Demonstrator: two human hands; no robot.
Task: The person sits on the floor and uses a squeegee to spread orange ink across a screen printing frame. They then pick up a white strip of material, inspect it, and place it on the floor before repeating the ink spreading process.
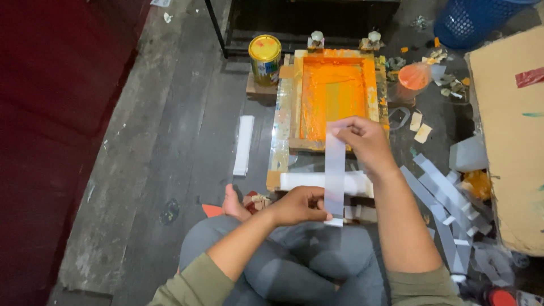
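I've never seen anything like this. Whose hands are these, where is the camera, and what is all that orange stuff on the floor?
There is no machine here. A person sits cross-legged on a dark floor, and the single camera sits on their head, looking down.

Both hands hold one pale strip: the right hand pinches its top end, the left hand its bottom end.

In front lies a wooden frame smeared with orange ink, with a yellow tin beside it. A pile of similar strips lies to the right, near a sheet of cardboard. A blue basket stands behind.
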